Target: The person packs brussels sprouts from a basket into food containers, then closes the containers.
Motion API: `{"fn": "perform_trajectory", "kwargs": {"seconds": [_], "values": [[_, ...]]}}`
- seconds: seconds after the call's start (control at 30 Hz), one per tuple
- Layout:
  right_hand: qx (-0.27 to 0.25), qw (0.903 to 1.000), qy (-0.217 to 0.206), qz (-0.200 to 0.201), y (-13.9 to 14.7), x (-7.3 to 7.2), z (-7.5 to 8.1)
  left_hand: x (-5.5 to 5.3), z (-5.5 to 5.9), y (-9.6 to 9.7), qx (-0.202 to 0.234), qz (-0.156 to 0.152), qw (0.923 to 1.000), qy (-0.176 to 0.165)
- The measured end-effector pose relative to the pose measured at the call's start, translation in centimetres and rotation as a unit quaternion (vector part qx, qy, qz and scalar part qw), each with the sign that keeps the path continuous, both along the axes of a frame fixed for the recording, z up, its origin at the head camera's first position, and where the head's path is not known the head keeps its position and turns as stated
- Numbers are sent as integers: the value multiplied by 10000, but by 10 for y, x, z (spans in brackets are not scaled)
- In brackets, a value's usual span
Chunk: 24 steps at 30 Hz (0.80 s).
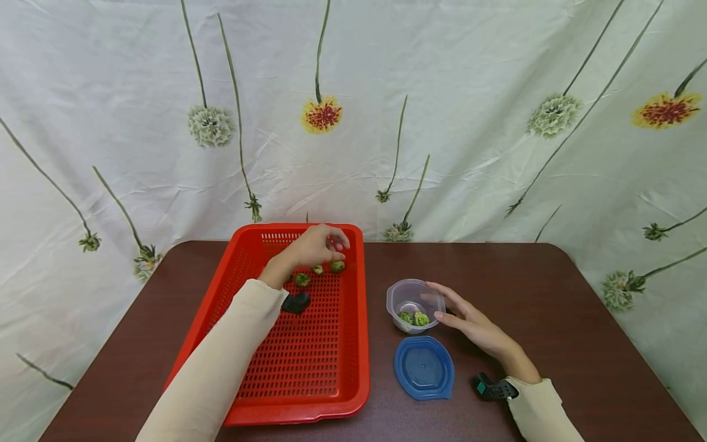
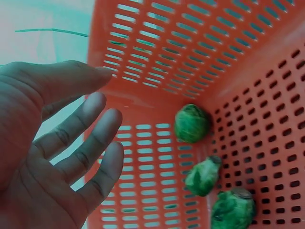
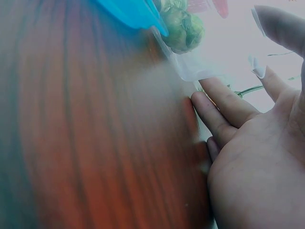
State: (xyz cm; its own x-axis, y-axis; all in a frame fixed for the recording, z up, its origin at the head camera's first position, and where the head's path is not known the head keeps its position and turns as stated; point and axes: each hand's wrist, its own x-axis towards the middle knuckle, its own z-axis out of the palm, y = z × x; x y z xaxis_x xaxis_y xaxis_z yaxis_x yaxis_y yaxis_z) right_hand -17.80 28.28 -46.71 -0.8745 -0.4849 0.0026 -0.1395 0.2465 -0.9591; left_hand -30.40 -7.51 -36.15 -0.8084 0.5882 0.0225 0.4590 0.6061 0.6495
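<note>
My left hand (image 1: pixel 317 245) hovers above the far right end of the red basket (image 1: pixel 361 368), loosely bent fingers with nothing between them. Below it lie several Brussels sprouts (image 1: pixel 302 280); in the left wrist view, one sprout (image 2: pixel 191 123) sits near a corner, apart from my fingers (image 2: pixel 107 129). At the right of the table, my right hand (image 1: pixel 469 319) rests against a clear plastic container (image 1: pixel 399 301), its fingers fairly straight along the side. Brussels sprouts (image 1: pixel 421 318) lie in the container; the right wrist view shows a sprout (image 3: pixel 183 33) through its wall.
A blue lid (image 1: pixel 424 368) lies flat on the dark brown table (image 1: pixel 525 276), just in front of the container. The basket takes up the table's left-middle part. Behind the table hangs a white cloth (image 1: pixel 469 80) printed with flowers.
</note>
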Motion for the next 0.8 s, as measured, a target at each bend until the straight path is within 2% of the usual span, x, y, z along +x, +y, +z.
{"fn": "perform_trajectory", "kwargs": {"seconds": [0.13, 0.3, 0.57, 0.8], "values": [[-5, 10000, 19, -9, 0, 0, 0, -2, -5, -1, -216, -43, 9997, 41], [-8, 10000, 39, 1, 0, 0, 0, -4, -12, -4, -387, 3, 9991, -168], [-56, 10000, 11, 20, 1, 0, -1, -2, -20, -3, -407, 146, 9979, -479], [-64, 9999, 27, 73, 3, 1, -1, -3, -27, -3, -558, 88, 9977, -373]]}}
